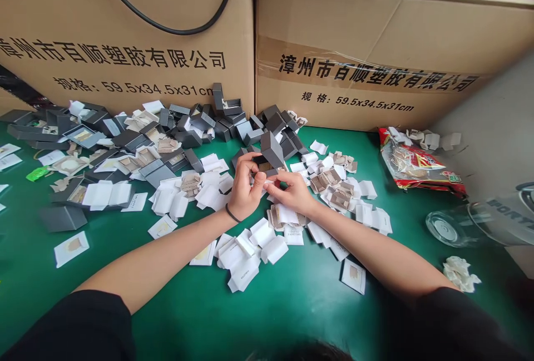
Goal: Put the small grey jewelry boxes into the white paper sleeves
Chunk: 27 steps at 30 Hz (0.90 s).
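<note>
My left hand [245, 186] is curled round a small grey hinged box [271, 152] whose lid stands open, at the middle of the green table [292, 305]. A dark band sits on that wrist. My right hand [292, 189] is beside it, fingers pinched at the box's open front, touching the left fingertips; what it pinches is too small to make out. Both hands hover over scattered white card inserts [250, 250].
Several grey boxes [196, 127] are heaped at the back left and centre, with beige inserts [334, 183] to the right. Two big cardboard cartons [375, 55] wall off the rear. A red snack bag [417, 166], a glass jar lying on its side [479, 222] and crumpled paper [459, 273] lie right.
</note>
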Motion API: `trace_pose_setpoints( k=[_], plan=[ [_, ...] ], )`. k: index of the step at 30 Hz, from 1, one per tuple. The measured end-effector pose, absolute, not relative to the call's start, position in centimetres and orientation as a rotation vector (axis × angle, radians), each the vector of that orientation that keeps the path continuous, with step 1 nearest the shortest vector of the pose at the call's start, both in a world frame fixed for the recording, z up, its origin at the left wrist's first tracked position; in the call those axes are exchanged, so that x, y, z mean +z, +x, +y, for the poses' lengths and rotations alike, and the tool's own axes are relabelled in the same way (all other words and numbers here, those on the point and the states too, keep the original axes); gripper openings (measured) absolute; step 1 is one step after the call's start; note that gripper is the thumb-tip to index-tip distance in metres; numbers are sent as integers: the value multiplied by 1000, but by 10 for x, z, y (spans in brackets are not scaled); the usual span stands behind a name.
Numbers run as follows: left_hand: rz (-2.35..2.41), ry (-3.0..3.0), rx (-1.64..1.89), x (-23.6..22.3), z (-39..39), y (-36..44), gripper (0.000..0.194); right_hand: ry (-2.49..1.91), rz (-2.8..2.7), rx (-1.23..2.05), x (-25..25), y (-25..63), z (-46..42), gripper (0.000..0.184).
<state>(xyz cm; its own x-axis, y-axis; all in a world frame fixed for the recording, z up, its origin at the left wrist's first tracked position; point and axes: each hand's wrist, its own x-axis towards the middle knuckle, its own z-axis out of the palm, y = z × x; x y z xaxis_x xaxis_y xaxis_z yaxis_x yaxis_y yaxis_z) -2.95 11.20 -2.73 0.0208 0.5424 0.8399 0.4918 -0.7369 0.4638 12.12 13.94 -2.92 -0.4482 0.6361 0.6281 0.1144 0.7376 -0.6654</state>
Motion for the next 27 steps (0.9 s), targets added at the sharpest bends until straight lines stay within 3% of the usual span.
trace_pose_setpoints(
  k=[8,14,23,27],
  plan=[
    [1172,1920,1987,-24,122,-40,30,-716,-1575,929,-34,126,147,27],
    [1052,1769,1808,-25,122,-43,43,-790,-1287,871,-38,128,163,28],
    [918,1607,1339,-19,112,-41,45,-750,-1490,421,-30,130,156,12],
    [878,1390,1157,-20,115,-40,47,-643,-1570,407,-26,129,146,5]
  ],
)
